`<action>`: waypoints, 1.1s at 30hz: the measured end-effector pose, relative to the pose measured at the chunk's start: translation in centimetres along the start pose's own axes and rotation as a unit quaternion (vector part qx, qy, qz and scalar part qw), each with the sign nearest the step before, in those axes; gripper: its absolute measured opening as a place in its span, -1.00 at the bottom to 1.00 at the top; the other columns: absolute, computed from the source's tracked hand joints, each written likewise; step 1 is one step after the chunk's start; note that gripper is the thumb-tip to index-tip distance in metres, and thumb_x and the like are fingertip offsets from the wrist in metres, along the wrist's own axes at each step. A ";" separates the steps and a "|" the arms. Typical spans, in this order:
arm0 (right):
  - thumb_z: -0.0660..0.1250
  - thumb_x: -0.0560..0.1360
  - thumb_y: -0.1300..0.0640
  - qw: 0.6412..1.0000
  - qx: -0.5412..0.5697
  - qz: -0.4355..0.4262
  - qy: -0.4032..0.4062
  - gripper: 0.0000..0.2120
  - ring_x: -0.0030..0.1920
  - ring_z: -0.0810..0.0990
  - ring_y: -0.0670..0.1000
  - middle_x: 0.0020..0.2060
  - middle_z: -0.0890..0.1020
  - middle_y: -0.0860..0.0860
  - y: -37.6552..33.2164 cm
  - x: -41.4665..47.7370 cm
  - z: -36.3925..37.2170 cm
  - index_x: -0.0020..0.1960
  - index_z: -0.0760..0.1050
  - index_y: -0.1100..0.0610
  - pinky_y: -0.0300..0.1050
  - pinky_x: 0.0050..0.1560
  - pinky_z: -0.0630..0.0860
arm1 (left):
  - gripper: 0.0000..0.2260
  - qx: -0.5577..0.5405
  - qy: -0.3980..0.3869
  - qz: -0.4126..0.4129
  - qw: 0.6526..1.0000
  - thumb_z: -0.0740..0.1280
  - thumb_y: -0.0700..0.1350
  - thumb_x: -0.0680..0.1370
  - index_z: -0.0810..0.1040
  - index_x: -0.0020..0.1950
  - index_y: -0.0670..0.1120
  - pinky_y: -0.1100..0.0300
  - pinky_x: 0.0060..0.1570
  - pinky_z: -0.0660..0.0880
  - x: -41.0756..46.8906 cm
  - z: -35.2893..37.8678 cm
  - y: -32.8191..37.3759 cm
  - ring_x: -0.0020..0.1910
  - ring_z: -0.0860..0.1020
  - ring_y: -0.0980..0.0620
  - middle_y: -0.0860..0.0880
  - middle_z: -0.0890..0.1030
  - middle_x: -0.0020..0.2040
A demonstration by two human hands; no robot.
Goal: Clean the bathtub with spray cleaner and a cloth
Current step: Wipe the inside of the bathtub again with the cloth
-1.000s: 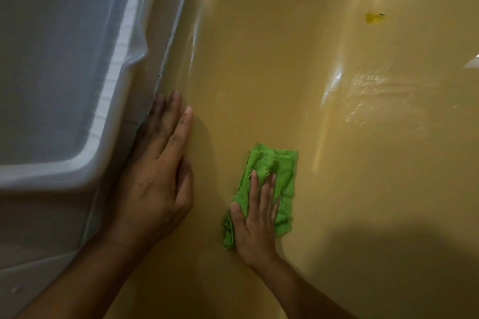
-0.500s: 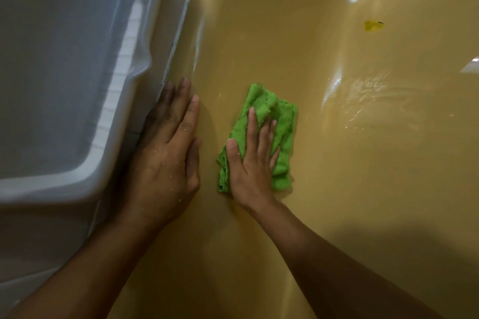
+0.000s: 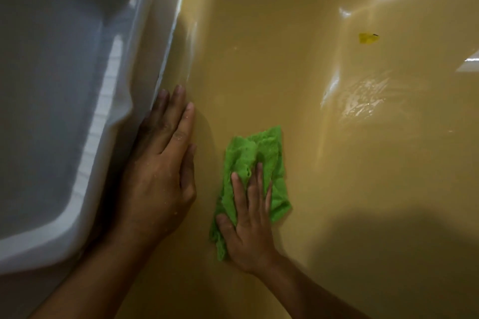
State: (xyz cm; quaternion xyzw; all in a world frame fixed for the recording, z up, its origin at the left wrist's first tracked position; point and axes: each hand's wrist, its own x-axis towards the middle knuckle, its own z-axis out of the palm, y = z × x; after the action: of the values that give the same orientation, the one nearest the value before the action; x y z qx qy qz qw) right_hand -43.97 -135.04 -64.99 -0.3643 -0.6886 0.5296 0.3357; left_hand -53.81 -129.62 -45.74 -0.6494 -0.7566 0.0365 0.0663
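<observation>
The yellow bathtub [image 3: 363,189] fills most of the head view, its wall glossy and wet. A crumpled green cloth [image 3: 255,153] lies flat against the tub wall near the middle. My right hand [image 3: 248,223] presses on the cloth's lower half with straight, spread fingers. My left hand [image 3: 160,171] rests flat on the tub wall just left of the cloth, fingers straight, beside the white edge. No spray cleaner is in view.
A white moulded wall panel with a recessed shelf [image 3: 59,111] runs along the left. A small yellow speck [image 3: 367,38] sits on the tub at upper right. Wet streaks [image 3: 363,101] glint on the right. A shadow darkens the lower right.
My right hand has slid the cloth down the tub wall from its higher spot half a second ago. My left hand has stayed in place.
</observation>
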 end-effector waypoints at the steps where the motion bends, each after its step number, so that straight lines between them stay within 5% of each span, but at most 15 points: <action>1: -0.04 0.68 -0.26 1.000 0.003 0.021 -0.001 -0.36 0.65 -0.17 0.17 0.65 -0.24 -0.02 0.9 -0.9 0.4 0.66 -0.19 -0.14 0.44 0.53 -0.11 | -0.50 0.003 -0.002 -0.001 1.000 0.23 -0.22 0.65 0.29 0.60 -0.25 -0.04 0.60 0.17 0.2 0.0 0.0 0.66 0.09 -0.08 -0.12 0.20 0.65; 7: -0.22 0.63 -0.37 0.982 -0.029 0.183 -0.036 -0.37 0.63 -0.28 0.06 0.59 -0.38 -0.16 8.1 -3.8 1.4 0.61 -0.36 -0.23 0.38 0.54 -0.23 | -0.50 0.006 0.000 -0.002 1.000 0.23 -0.21 0.64 0.30 0.59 -0.24 -0.02 0.60 0.17 1.3 0.2 -0.1 0.66 0.10 -0.08 -0.11 0.19 0.65; 11: -0.23 0.58 -0.32 0.957 -0.073 0.279 -0.032 -0.38 0.59 -0.41 -0.02 0.62 -0.30 -0.04 10.0 -0.3 0.7 0.54 -0.47 -0.32 0.32 0.51 -0.40 | -0.49 0.003 0.011 0.000 1.000 0.25 -0.24 0.63 0.31 0.59 -0.24 0.02 0.60 0.16 1.9 0.4 -0.3 0.65 0.14 -0.10 -0.11 0.20 0.65; 17: -0.22 0.62 -0.35 0.937 0.017 0.349 0.008 -0.39 0.58 -0.44 -0.04 0.64 -0.26 -0.04 8.2 11.3 -2.1 0.61 -0.31 -0.27 0.38 0.47 -0.44 | -0.47 -0.016 0.009 -0.013 1.000 0.25 -0.25 0.62 0.29 0.60 -0.22 0.02 0.60 0.15 2.6 0.4 0.0 0.66 0.11 -0.06 -0.08 0.19 0.65; 23: -0.11 0.70 -0.25 0.966 0.115 0.231 0.008 -0.45 0.60 -0.38 -0.07 0.65 -0.24 -0.04 1.1 19.3 -5.5 0.61 -0.26 -0.30 0.36 0.51 -0.36 | -0.45 -0.036 0.008 -0.024 0.999 0.18 -0.31 0.61 0.24 0.62 -0.23 0.13 0.62 0.07 3.4 0.0 0.4 0.66 0.07 -0.02 -0.07 0.17 0.66; 27: -0.19 0.63 -0.31 0.991 0.090 0.096 -0.003 -0.42 0.57 -0.44 -0.10 0.63 -0.31 -0.09 -2.3 19.1 -6.2 0.59 -0.30 -0.31 0.29 0.51 -0.41 | -0.38 -0.053 0.007 -0.035 0.998 0.15 -0.38 0.53 0.21 0.63 -0.23 0.18 0.61 0.05 3.9 -0.3 0.5 0.66 0.08 -0.01 -0.06 0.14 0.66; 33: -0.09 0.67 -0.21 0.998 0.066 0.015 0.000 -0.42 0.61 -0.36 -0.02 0.63 -0.31 -0.10 -2.3 16.9 -6.0 0.63 -0.24 -0.24 0.42 0.52 -0.25 | -0.36 -0.068 0.013 -0.047 0.996 0.16 -0.39 0.50 0.25 0.61 -0.22 0.23 0.60 0.04 4.7 -0.3 0.7 0.66 0.11 0.03 -0.04 0.18 0.66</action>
State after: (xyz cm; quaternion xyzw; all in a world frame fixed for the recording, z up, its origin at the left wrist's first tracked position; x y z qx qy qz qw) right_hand -47.80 -118.06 -60.22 -0.3515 -0.6463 0.5790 0.3514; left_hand -53.77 -124.88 -45.26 -0.6163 -0.7864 -0.0263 0.0332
